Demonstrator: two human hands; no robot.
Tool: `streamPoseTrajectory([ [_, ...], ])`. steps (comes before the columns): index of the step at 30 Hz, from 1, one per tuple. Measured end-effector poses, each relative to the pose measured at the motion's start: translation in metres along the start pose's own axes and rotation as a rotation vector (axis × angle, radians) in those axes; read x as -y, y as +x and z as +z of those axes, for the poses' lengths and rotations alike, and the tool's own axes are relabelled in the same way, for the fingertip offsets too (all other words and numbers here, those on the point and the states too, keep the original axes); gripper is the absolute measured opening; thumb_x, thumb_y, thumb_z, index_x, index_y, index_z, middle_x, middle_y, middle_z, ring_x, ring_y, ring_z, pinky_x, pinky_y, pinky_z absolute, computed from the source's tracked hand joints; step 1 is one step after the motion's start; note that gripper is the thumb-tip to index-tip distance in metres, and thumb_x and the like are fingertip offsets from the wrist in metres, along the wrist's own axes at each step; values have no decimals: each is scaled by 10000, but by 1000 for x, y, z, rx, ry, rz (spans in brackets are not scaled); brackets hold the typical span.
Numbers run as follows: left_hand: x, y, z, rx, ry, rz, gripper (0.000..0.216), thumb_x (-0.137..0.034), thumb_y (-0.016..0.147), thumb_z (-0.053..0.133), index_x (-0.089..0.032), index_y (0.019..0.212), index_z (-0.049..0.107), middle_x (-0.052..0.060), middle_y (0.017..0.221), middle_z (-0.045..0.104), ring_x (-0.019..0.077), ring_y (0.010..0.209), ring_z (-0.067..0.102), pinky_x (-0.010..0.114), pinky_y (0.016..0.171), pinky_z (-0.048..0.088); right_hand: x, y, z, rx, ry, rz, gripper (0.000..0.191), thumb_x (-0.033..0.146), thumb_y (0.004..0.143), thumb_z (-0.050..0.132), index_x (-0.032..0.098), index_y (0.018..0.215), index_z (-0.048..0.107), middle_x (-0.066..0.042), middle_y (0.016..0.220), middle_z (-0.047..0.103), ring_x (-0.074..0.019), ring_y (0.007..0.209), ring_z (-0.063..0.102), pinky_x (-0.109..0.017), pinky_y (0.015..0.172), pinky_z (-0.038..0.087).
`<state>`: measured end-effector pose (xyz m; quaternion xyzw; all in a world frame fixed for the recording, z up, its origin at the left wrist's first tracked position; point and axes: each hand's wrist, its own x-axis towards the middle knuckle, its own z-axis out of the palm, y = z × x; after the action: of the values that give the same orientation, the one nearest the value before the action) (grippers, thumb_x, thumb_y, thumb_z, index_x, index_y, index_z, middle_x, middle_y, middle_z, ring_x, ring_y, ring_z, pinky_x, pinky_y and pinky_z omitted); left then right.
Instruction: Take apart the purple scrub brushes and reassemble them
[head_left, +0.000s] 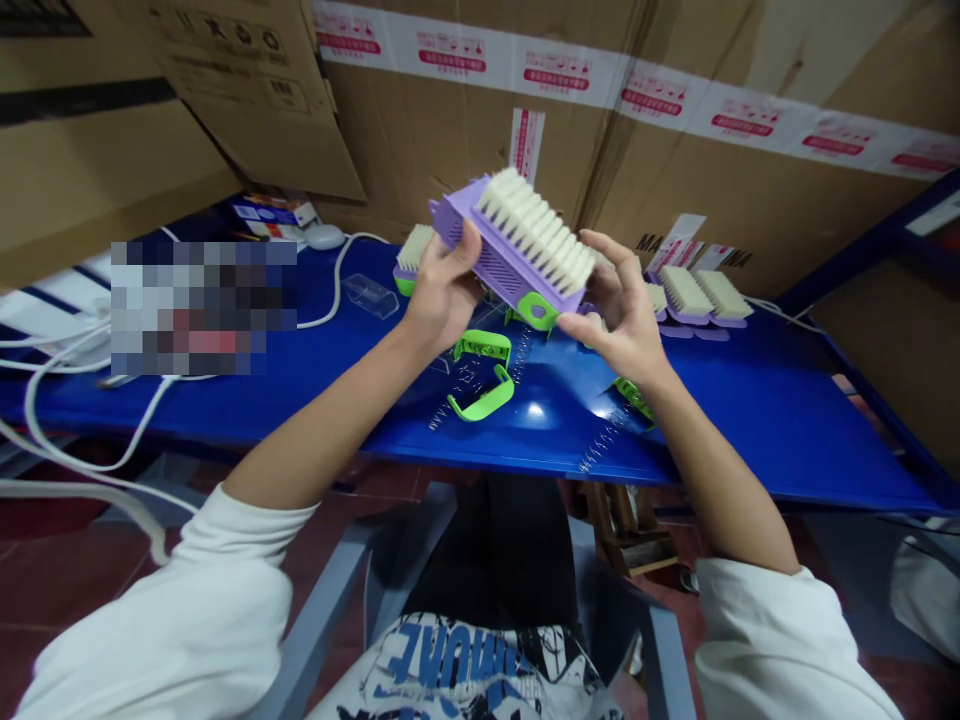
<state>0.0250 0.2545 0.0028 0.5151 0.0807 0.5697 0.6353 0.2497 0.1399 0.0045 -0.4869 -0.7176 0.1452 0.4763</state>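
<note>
A purple scrub brush (pixel 495 255) with cream bristles and a green end piece is raised above the blue table, its bristles tilted up and to the right. My left hand (pixel 448 290) grips its left end, thumb on the purple body. At the other end, my right hand (pixel 619 305) closes on it with thumb and fingers near the green piece (pixel 537 311). Below lie two green handle-shaped parts (pixel 484 395) and thin metal springs (pixel 600 440). Another green part (pixel 636 398) sits under my right wrist, partly hidden.
More brushes (pixel 686 292) stand at the right by the cardboard wall (pixel 480 110); one brush (pixel 412 255) is behind my left hand. A clear plastic piece (pixel 370 297) and white cables (pixel 341 275) lie left on the blue table (pixel 787 420). One patch is pixelated.
</note>
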Motion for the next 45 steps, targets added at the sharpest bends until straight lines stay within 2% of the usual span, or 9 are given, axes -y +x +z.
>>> streamPoseTrajectory([
  [4,-3,17,-22,-4,-89,-36,497,-777,864,897,-392,1174,844,-39,1337,876,403,1742,466,581,1354,533,-10,2,-47,-71,-116,59,665,843,1002,760,367,1467,759,-82,1177,849,-337,1133,826,-559,1045,698],
  [8,-6,25,-39,124,-154,-193,455,-680,864,829,-340,1165,862,-5,1240,901,425,1661,547,618,1414,489,-39,3,-78,151,-477,76,419,634,953,884,302,1208,867,-101,1145,879,-376,1061,807,-659,1066,637],
  [13,-6,18,-28,82,-82,-220,626,-826,852,874,-305,1198,841,73,1308,891,464,1599,634,627,1320,599,-60,2,-68,445,-768,50,504,477,919,898,244,1366,880,-180,1267,842,-458,1192,719,-707,1162,527],
  [21,1,-11,9,89,8,-117,654,-731,793,1017,-310,1240,791,82,1354,848,394,1519,728,526,1217,670,-54,-1,-51,523,-831,86,710,431,921,872,173,1574,767,-236,1323,782,-490,1302,671,-684,1186,534],
  [23,3,-15,13,138,21,-122,698,-726,777,1046,-309,1276,793,80,1334,853,381,1515,726,506,1226,657,-50,0,-52,444,-767,82,650,430,925,876,181,1519,791,-236,1332,774,-495,1311,691,-704,1182,562],
  [29,13,-4,23,507,120,-252,704,-509,643,1190,-258,1203,846,102,1275,879,362,1344,810,462,1150,654,-40,7,-71,-154,-119,29,837,836,905,845,377,1591,709,-126,1655,671,-441,1412,741,-632,1076,714],
  [36,35,2,27,682,157,-340,614,-404,748,1141,-226,1271,873,126,1224,887,308,1223,841,485,1132,655,-26,7,-60,-304,96,19,595,884,983,739,376,1291,770,-94,1584,732,-384,1293,817,-619,1022,738],
  [41,26,-4,17,636,190,-309,669,-408,758,1139,-207,1331,860,140,1315,877,314,1282,828,470,1175,646,-11,7,-48,-328,113,-311,677,811,863,943,402,1366,749,-65,1426,802,-345,1296,797,-560,1049,740],
  [45,17,-5,12,632,231,-280,638,-469,791,1121,-196,1311,870,146,1304,884,330,1300,835,467,1163,660,7,0,-44,-293,-25,-417,403,639,942,952,403,1262,880,-69,1210,863,-325,1096,817,-536,973,734],
])
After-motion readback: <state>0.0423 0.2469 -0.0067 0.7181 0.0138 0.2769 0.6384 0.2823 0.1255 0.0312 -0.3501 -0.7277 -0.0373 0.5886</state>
